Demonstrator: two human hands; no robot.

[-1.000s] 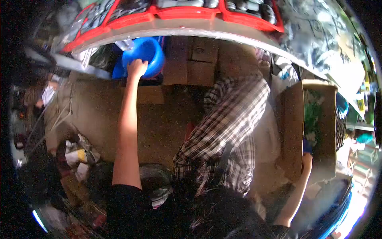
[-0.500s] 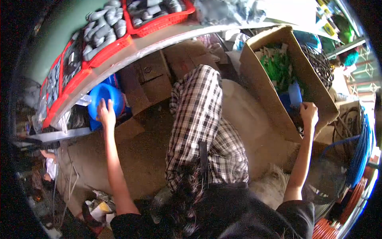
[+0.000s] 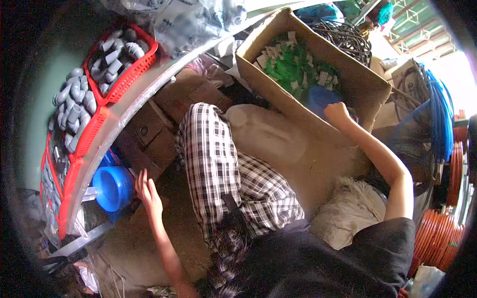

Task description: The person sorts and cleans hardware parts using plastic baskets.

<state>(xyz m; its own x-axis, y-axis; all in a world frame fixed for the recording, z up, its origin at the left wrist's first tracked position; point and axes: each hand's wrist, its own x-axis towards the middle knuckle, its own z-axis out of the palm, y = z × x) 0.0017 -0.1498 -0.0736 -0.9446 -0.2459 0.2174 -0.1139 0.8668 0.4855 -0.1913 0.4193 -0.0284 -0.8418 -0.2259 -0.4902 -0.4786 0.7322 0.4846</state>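
Note:
My right hand (image 3: pixel 339 116) is closed at the near wall of a tall cardboard box (image 3: pixel 271 92). Its fingers grip a blurred blue plastic piece (image 3: pixel 323 97), whose exact kind I cannot make out. Inside the box lie many green pieces (image 3: pixel 283 69) with pale, tag-like bits among them. On the other side, my left hand (image 3: pixel 149 192) is open, fingers stretched, just right of a round blue plastic tub (image 3: pixel 113 188). A small gap shows between hand and tub.
Red baskets (image 3: pixel 131 74) of grey pipe fittings line the shelf at left, with clear plastic bags (image 3: pixel 191 25) behind. Cardboard boxes (image 3: pixel 144 131) sit under it. At right are blue coiled tubing (image 3: pixel 439 119), orange-brown coils (image 3: pixel 437 241) and a sack (image 3: pixel 348 211).
My left hand has come away from in front of the blue tub to its right side. My right hand, with the blue piece, stays at the box, the piece lower inside. The view has turned.

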